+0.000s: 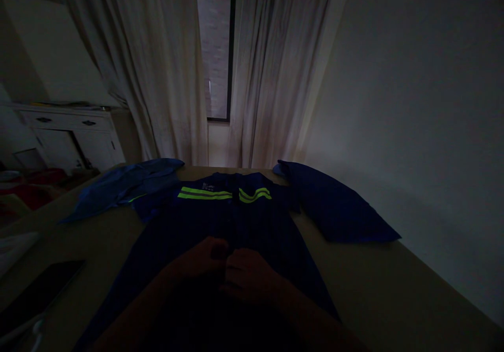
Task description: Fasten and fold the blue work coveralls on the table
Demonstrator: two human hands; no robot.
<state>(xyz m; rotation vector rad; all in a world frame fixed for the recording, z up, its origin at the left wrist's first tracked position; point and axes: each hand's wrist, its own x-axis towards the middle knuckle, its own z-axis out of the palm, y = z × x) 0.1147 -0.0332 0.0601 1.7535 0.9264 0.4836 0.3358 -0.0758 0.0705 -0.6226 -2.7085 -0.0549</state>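
A dark blue work shirt (220, 215) with bright yellow-green reflective stripes (222, 194) lies spread flat on a tan table (362, 278), sleeves out to both sides. My left hand (205, 260) and my right hand (248, 276) meet over the shirt's front centre line, fingers curled and pinched together on the cloth there. The room is very dim, so what sits between the fingertips is hidden.
A dark flat phone-like object (39, 291) lies at the table's left front. A white drawer cabinet (74, 136) stands at the back left, red and pale things (27, 189) beside it. Pale curtains (157, 68) frame a window (216, 47) behind; a bare wall runs on the right.
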